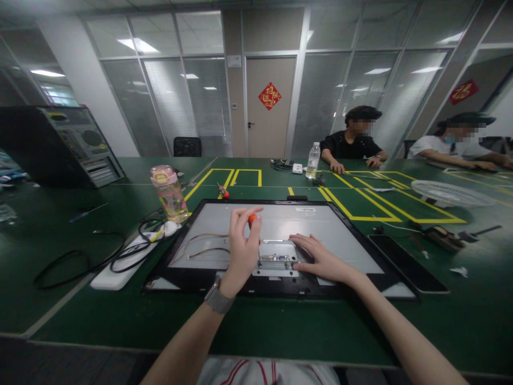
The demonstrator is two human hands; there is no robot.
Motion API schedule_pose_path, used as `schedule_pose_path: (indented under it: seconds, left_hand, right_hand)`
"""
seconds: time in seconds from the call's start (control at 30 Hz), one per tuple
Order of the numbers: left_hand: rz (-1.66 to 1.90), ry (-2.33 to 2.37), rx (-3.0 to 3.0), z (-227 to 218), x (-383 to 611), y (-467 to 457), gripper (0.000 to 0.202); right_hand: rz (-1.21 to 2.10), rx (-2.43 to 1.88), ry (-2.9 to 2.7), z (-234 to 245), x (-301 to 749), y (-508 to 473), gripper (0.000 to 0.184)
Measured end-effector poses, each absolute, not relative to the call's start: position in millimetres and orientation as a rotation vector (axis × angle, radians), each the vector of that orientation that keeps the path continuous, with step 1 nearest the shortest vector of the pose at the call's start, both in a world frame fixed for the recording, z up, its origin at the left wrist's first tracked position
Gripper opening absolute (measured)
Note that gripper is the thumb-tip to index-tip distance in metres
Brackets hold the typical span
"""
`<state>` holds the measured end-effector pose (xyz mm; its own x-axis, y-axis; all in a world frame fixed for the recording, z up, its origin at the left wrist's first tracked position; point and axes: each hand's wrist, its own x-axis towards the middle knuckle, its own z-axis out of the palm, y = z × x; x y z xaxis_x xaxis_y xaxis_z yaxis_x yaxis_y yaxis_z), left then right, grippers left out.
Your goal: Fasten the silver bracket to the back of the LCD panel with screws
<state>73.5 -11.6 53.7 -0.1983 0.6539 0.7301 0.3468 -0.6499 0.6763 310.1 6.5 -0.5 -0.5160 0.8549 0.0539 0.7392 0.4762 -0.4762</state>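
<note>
A flat monitor panel [320, 219] lies face down on the green table, its grey metal back framed in black. A metal bracket [276, 271] with a circuit board and connectors sits near its front middle. My left hand [242, 248], with a watch on its wrist, is closed around an orange-red screwdriver handle [252, 218] over the bracket's left part; the fingers hide most of the tool. My right hand [320, 259] lies flat with fingers stretched out, touching the bracket's right end. Thin wires [208, 249] run across the panel to the left.
Left of the panel are a pink-lidded bottle [168, 192], a white power strip [120, 270] with black cables and a computer case [60, 144]. A phone [404, 262] lies right. Behind are a red-handled tool [223, 192] and a water bottle [313, 160]. Two people sit at the far right.
</note>
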Motion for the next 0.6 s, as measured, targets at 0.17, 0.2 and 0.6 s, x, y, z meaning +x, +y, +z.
schedule_pose_path:
  seconds: [0.17, 0.2, 0.6]
  left_hand:
    - [1.893, 1.077, 1.821, 54.7, 73.8, -12.4, 0.028]
    - [1.891, 1.098, 1.825, 55.0, 74.0, -12.5, 0.025]
    - [1.916, 1.139, 1.813, 55.6, 74.2, -13.5, 0.02]
  right_hand:
    - [0.578, -1.351, -2.441, -0.6, 310.2, 6.5, 0.076]
    - [0.579, -1.347, -2.438, -1.0, 310.5, 6.6, 0.076]
    - [0.607, -1.327, -2.422, -1.7, 310.3, 7.3, 0.076]
